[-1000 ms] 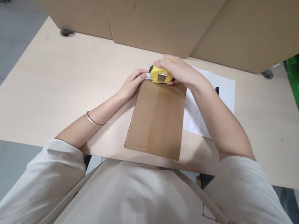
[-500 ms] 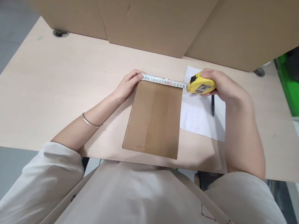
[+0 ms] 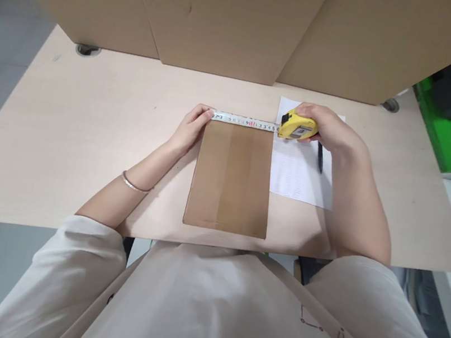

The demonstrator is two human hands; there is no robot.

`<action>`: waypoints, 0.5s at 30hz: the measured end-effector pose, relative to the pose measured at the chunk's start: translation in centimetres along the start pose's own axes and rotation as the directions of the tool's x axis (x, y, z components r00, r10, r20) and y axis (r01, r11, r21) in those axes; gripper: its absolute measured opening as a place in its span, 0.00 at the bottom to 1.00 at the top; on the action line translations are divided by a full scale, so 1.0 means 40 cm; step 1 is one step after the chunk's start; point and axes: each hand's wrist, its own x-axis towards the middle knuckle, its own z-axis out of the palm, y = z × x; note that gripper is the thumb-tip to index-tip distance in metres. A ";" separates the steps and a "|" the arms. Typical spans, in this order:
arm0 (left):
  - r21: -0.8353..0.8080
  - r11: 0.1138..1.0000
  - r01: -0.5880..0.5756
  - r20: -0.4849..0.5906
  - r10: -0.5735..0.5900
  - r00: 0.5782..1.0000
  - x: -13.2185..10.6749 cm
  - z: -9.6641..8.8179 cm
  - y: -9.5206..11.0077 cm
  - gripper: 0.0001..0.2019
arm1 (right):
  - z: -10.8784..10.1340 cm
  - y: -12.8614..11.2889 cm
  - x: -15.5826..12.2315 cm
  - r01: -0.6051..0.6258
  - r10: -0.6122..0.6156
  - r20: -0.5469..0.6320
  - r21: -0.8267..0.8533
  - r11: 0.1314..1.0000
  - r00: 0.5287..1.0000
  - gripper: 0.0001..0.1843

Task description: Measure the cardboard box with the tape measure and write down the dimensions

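Observation:
A flat brown cardboard sheet (image 3: 231, 178) lies on the light wooden desk (image 3: 66, 128) in front of me. My right hand (image 3: 328, 129) is closed round a yellow tape measure case (image 3: 297, 128) just past the sheet's far right corner. The white tape blade (image 3: 245, 121) runs along the sheet's far edge. My left hand (image 3: 189, 128) pins the blade's end at the far left corner with its fingertips, fingers curled.
A printed white paper (image 3: 302, 166) lies right of the cardboard with a black pen (image 3: 320, 157) on it. Wooden partition panels (image 3: 231, 17) stand along the desk's far edge. A green object (image 3: 446, 134) sits at the right, off the desk.
My right hand pulled the yellow case from the far left corner to the right, drawing the blade out along the far edge. In the last half second it shifted slightly back left.

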 end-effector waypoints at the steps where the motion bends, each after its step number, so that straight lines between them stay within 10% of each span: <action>1: 0.002 1.000 0.003 -0.002 -0.003 1.000 0.000 0.000 0.000 0.38 | 0.002 -0.002 -0.001 0.002 -0.002 0.011 0.016 1.000 1.000 0.17; 15: 0.010 1.000 -0.025 0.004 0.025 1.000 0.000 -0.002 -0.005 0.38 | 0.009 -0.020 -0.006 0.004 -0.005 0.017 0.031 1.000 1.000 0.21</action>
